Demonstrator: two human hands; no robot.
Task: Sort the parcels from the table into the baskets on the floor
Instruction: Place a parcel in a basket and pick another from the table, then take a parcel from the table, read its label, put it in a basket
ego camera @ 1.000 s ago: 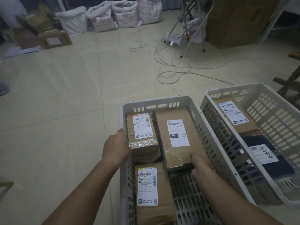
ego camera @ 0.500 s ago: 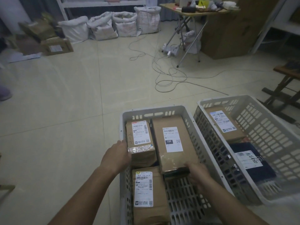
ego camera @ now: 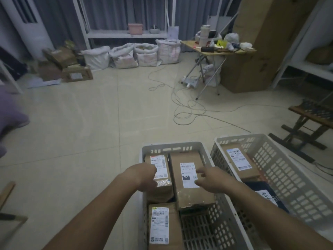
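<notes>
A white basket point(ego camera: 173, 146) on the floor holds three brown labelled parcels: a small one point(ego camera: 163, 160) at the back left, a long one point(ego camera: 187, 195) beside it, and a third point(ego camera: 162, 226) nearest me. My left hand point(ego camera: 144, 175) hovers over the small parcel with fingers loosely curled and holds nothing. Over the long parcel's label, my right hand point(ego camera: 210, 179) has its fingers relaxed and is empty. A second white basket point(ego camera: 288, 168) to the right holds a brown parcel point(ego camera: 239, 163) and a dark parcel point(ego camera: 266, 195).
Loose cables point(ego camera: 182, 105) trail across the tiled floor ahead. A folding table point(ego camera: 216, 51) with clutter and a tall cardboard box point(ego camera: 261, 42) stand at the back right. White sacks point(ego camera: 144, 55) line the back wall. A wooden bench point(ego camera: 310, 120) is on the right.
Both hands have let go of the parcels' near ends and risen above them. The view has tilted up, showing more of the room.
</notes>
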